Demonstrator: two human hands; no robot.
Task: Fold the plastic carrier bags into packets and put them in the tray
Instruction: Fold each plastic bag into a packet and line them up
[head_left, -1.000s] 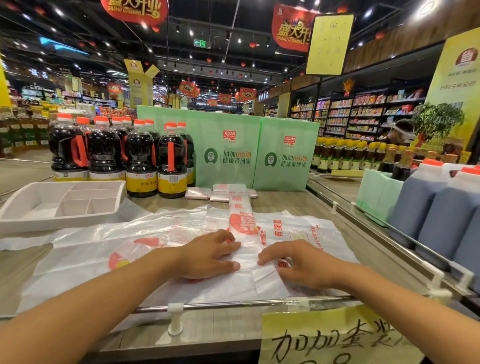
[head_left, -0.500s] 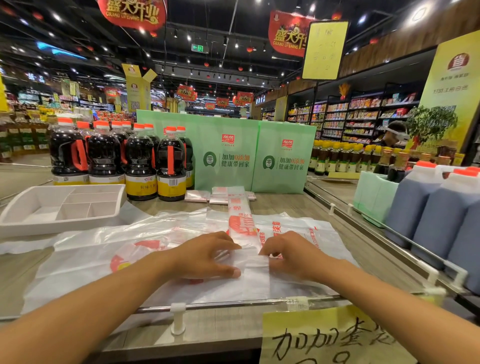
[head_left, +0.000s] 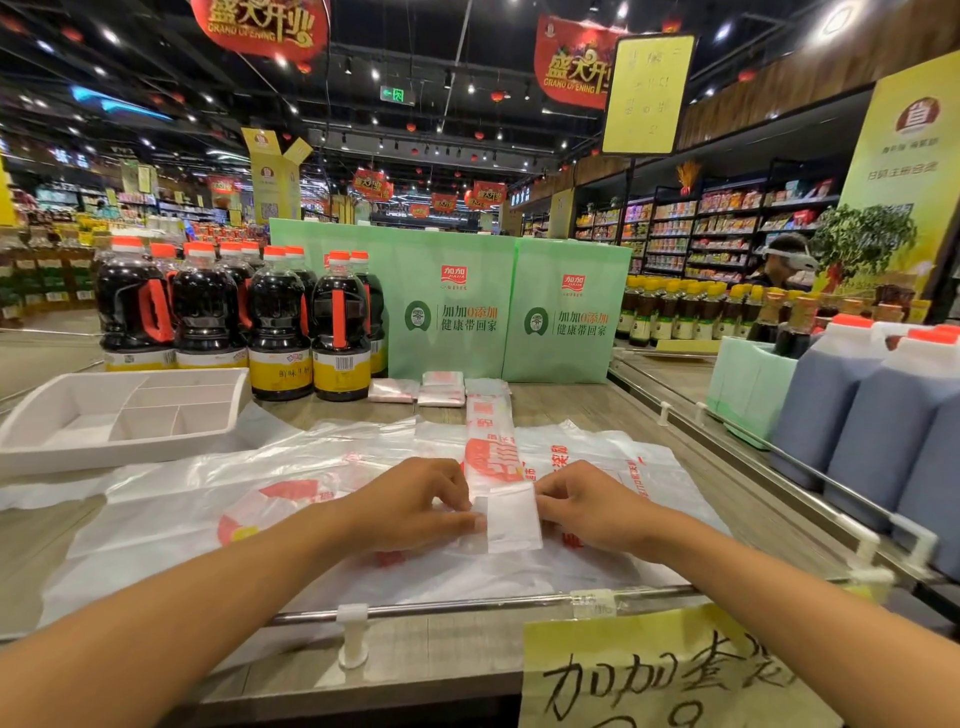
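So the wooden surface (head_left: 571, 408) is mostly buried under loose carrier bags (head_left: 182, 499), spread flat and overlapping. The white divided tray (head_left: 31, 441) sits at the far left, one corner resting on the plastic, just in front of the soy sauce bottles (head_left: 280, 322). On top of the pile, one bag is folded into a long narrow strip (head_left: 491, 431) running away from the person, its near end turned over into a white square. Left hand (head_left: 415, 501) and right hand (head_left: 587, 506) each have a curled-finger grip pinching that square's side edges. Three finished packets (head_left: 441, 392) lie by the green boxes (head_left: 452, 306) (not in the tray).
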